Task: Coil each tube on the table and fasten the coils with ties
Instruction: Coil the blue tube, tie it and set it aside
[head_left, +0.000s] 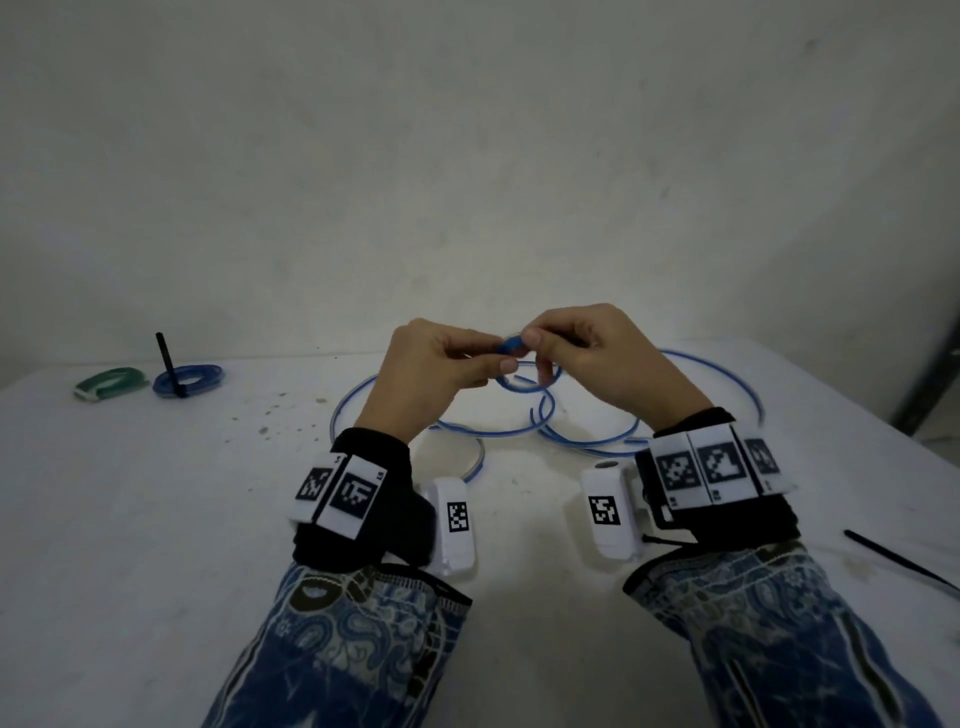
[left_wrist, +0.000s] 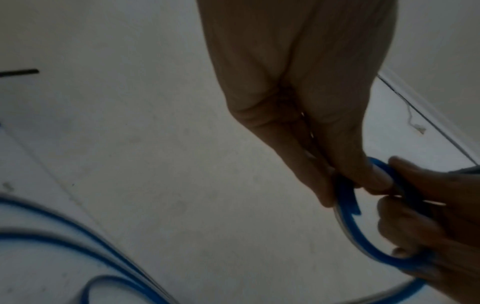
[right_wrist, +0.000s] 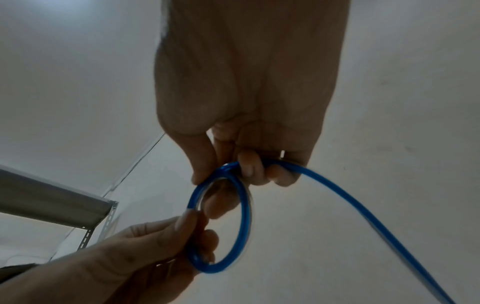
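Note:
A long blue tube (head_left: 488, 428) lies in wide loose loops on the white table (head_left: 156, 519). Both hands are raised above it, holding a small loop of one end (head_left: 511, 345). My left hand (head_left: 498, 356) pinches that loop on its left side and my right hand (head_left: 537, 353) pinches it on the right. The left wrist view shows my left hand (left_wrist: 355, 183) with thumb and finger on the tube (left_wrist: 363, 236). In the right wrist view my right hand (right_wrist: 226, 172) grips the top of the loop (right_wrist: 244, 216), and the rest of the tube trails off to the right.
At the far left lie a coiled blue tube (head_left: 189, 379) with a black tie (head_left: 169, 364) sticking up, and a green coil (head_left: 109, 384). A loose black tie (head_left: 898, 561) lies at the right edge. A metal post (head_left: 930, 374) stands beyond the table's right side.

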